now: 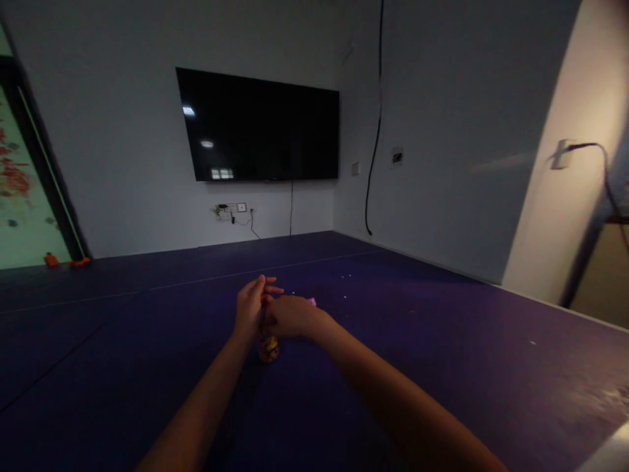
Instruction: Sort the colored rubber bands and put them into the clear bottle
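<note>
My left hand and my right hand meet close together above the purple floor. Two fingers of my left hand point to the right, while its others curl in toward my right hand. The fingers of my right hand bend down and are pressed together. Whatever lies between the hands is hidden. Just below them, a small rounded, multicoloured thing with yellow and red patches rests on the floor; it may be a little jar, but its kind is unclear. A small pink piece shows behind my right wrist.
Several tiny white bits lie on the floor beyond my hands. A dark television hangs on the far wall, with sockets and cords beneath it. A black cable dangles by the right wall. Orange pieces sit at far left.
</note>
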`<move>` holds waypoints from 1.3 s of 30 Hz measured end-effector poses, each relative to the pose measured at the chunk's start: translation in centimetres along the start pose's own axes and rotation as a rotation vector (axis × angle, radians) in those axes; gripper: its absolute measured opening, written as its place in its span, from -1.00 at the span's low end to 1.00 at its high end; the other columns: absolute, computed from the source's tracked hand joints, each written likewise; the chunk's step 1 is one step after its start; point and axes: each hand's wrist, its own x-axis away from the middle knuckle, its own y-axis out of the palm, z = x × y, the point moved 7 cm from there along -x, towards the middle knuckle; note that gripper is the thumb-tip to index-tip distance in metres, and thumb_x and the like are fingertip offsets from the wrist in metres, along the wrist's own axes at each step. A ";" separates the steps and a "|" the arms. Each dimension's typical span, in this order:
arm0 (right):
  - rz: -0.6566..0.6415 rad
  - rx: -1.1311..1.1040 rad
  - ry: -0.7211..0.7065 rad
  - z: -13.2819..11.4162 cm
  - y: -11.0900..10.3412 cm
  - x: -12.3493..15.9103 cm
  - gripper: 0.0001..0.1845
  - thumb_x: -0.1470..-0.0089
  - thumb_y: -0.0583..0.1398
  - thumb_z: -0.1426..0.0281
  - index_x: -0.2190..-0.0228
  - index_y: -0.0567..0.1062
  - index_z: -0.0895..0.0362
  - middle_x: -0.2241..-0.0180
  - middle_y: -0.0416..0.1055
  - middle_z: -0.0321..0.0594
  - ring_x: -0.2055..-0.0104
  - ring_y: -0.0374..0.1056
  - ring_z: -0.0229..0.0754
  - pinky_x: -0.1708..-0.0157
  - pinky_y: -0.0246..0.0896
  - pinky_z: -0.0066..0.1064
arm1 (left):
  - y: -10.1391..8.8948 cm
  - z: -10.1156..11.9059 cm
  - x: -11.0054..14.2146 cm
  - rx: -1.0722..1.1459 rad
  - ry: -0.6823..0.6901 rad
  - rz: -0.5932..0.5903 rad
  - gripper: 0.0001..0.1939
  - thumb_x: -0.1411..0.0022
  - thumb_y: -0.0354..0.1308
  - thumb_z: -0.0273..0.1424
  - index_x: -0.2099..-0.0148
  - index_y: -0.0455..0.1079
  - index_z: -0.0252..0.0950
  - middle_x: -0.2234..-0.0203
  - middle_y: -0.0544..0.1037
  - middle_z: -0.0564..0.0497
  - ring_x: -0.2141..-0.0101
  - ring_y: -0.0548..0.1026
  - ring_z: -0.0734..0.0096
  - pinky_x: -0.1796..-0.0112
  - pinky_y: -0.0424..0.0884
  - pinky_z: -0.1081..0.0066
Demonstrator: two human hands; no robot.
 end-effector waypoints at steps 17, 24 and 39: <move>-0.351 -0.382 0.136 1.3 4.3 -2.3 -0.71 0.10 0.23 0.34 0.35 0.49 0.32 0.47 0.51 -0.03 0.62 0.38 -0.24 0.67 0.30 -0.47 | 0.1 1.8 1.5 -0.545 -0.231 -0.815 -0.77 0.22 0.27 -0.57 0.40 0.53 -0.28 0.46 0.61 -0.02 0.42 0.52 0.35 0.36 0.38 0.43; -0.308 -0.333 0.067 0.8 2.9 -1.8 -0.66 0.11 0.23 0.34 0.26 0.50 0.27 0.35 0.51 -0.03 0.55 0.39 -0.23 0.64 0.26 -0.49 | -0.3 1.0 0.6 -0.603 -0.206 -0.725 -0.78 0.28 0.17 -0.68 0.54 0.50 -0.28 0.59 0.57 0.03 0.54 0.49 0.40 0.48 0.36 0.48; 0.059 -0.142 -0.086 1.4 -1.0 -1.7 -0.77 0.20 0.27 0.33 0.38 0.59 0.10 0.36 0.53 -0.21 0.31 0.41 -0.20 0.44 0.12 -0.53 | -0.6 1.7 0.6 -0.620 -0.137 -0.658 -0.83 0.29 0.22 -0.66 0.58 0.46 -0.31 0.63 0.56 0.00 0.57 0.50 0.37 0.51 0.38 0.45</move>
